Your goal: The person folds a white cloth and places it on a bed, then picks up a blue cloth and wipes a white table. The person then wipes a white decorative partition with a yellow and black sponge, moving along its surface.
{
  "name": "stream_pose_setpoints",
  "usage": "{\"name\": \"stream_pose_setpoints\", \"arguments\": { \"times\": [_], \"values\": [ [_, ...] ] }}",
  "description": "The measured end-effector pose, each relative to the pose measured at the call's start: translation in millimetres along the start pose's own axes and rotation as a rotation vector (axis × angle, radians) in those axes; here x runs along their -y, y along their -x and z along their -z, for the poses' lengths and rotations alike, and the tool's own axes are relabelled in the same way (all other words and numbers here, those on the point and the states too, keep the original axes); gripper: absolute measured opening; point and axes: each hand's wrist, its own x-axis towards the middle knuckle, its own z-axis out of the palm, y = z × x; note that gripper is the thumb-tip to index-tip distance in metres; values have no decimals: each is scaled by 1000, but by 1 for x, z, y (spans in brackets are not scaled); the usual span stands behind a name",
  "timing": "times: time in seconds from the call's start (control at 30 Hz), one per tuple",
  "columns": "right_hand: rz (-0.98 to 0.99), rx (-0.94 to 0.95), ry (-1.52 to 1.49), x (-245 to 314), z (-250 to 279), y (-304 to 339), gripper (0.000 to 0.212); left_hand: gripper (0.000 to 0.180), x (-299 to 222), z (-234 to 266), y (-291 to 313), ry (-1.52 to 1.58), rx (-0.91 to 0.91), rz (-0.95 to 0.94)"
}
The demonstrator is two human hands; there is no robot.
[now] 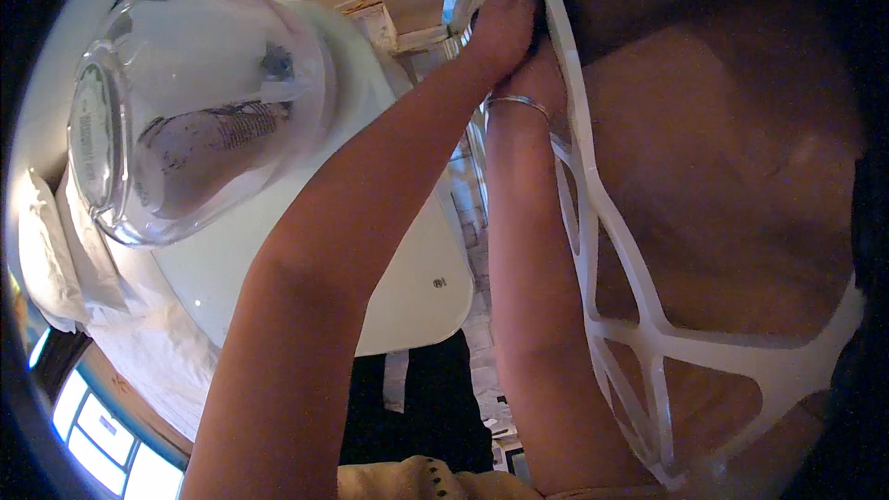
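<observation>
You're prob reaching past the desk's [421,255] right edge, left hand [507,28] and right hand [546,79] by the white frame [662,338], can't tell grips, steady it next.

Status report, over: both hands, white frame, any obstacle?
Left hand, right hand: close together beside white lattice frame. Grip hidden. Clear container on pale tabletop, left, not between hands and frame.
</observation>
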Motion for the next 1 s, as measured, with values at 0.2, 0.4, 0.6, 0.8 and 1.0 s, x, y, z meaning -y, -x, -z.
{"name": "stream_pose_setpoints", "arguments": {
  "times": [0.2, 0.4, 0.6, 0.8, 1.0],
  "values": [
    [303, -56, 82, -25, 14, -5, 26, 43, 9, -16, 19, 172, 29, -78],
    [61, 260, 61, 21, 26, 7, 28, 41, -18, -7, 31, 156, -94, 221],
    [253, 221, 396, 3, 15, -14, 28, 50, 9, -26, 4, 27, -150, 37],
    [312, 309, 1214, -37, 48, -14, 26, 48, 4, -45, 53, 85, -116, 259],
    [178, 376, 1665, -47, 55, 1, 20, 28, 26, -37, 75, 175, 190, 410]
  ]
}}
